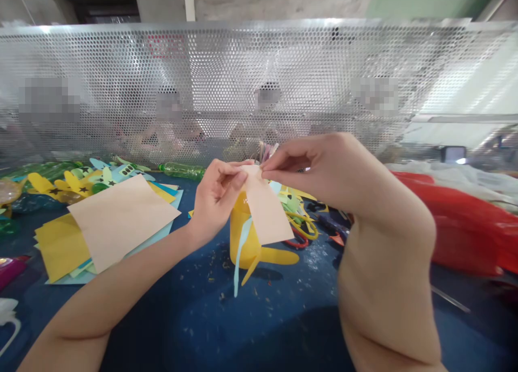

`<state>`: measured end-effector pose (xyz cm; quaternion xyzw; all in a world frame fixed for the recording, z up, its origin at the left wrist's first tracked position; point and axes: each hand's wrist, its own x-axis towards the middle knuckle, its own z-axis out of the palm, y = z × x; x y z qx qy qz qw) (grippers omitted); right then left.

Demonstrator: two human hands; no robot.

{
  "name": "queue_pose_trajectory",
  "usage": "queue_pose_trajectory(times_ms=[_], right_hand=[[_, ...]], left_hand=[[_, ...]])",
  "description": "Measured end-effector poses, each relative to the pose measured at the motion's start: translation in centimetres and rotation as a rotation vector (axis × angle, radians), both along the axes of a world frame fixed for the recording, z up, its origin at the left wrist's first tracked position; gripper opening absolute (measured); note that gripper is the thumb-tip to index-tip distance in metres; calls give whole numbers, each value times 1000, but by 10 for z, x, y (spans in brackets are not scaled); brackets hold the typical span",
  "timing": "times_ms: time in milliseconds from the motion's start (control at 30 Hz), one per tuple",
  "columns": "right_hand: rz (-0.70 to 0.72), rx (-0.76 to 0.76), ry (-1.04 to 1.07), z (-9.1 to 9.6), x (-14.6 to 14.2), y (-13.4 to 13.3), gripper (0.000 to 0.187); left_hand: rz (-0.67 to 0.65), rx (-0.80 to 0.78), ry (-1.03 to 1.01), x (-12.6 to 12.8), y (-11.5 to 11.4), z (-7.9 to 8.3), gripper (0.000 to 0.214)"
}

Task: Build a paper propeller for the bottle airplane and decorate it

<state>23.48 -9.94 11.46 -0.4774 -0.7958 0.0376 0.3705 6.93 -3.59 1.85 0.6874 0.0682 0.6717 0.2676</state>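
Note:
A pale peach strip of paper is held up in front of me by its top edge. My left hand pinches its upper left corner between thumb and fingers. The fingertips of my right hand are closed on the upper right corner. Partly hidden behind the strip stands a yellow cup-shaped object, with a yellow paper piece sticking out low on its right. A light blue paper strip hangs down its front.
Stacked coloured paper sheets lie at left, near yellow paper cut-outs and a green plastic bottle. Scissors and a red plastic bag are at right. A perforated metal screen stands behind, with people beyond it.

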Motion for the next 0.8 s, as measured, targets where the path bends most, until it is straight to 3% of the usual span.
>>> queue_pose_trajectory(times_ms=[433, 667, 800], right_hand=[[-22, 42, -73, -2, -2, -1, 14], [59, 53, -59, -5, -3, 18, 13], [39, 25, 60, -9, -6, 30, 22]], left_hand=[[17, -13, -177, 16, -2, -10, 8], [-3, -92, -38, 3, 7, -7, 11], [49, -26, 71, -1, 14, -11, 20]])
